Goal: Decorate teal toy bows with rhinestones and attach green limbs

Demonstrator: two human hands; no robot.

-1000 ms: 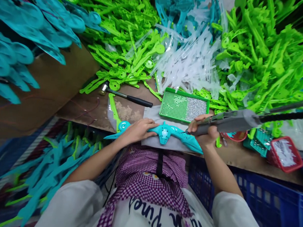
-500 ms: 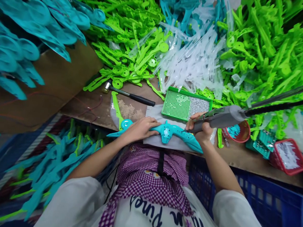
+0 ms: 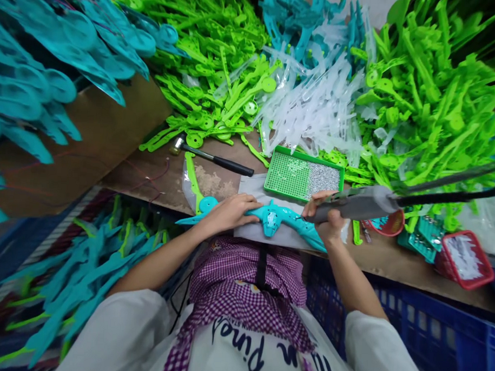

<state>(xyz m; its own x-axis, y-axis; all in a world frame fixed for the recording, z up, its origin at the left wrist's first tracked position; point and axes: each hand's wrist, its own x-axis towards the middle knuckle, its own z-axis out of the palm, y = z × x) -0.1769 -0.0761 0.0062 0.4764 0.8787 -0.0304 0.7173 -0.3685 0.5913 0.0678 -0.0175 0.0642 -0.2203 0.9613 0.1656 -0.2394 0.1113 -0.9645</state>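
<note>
A long, curved teal plastic part (image 3: 272, 219) lies on a light grey cloth (image 3: 255, 183) at the table's front edge. My left hand (image 3: 239, 211) is closed over its left side and presses it down. In my right hand (image 3: 329, 221) is a grey electric screwdriver (image 3: 362, 203), tilted, its cord running off to the right. The driver's tip meets the teal part right of its raised middle; any screw under it is too small to make out. Just behind the hands sits a green perforated tray (image 3: 288, 173) with many small silver screws in its right half.
A hammer (image 3: 216, 161) lies behind my left hand. Heaps of lime green parts (image 3: 218, 81) and clear plastic pieces (image 3: 315, 101) fill the back. Red baskets (image 3: 468, 258) stand at the right. Teal parts (image 3: 77, 277) are piled low at the left, a blue crate (image 3: 429, 322) low at the right.
The view has shifted slightly. The screwdriver's tip has moved a little left along the teal part, my right hand with it. My left hand keeps its hold.
</note>
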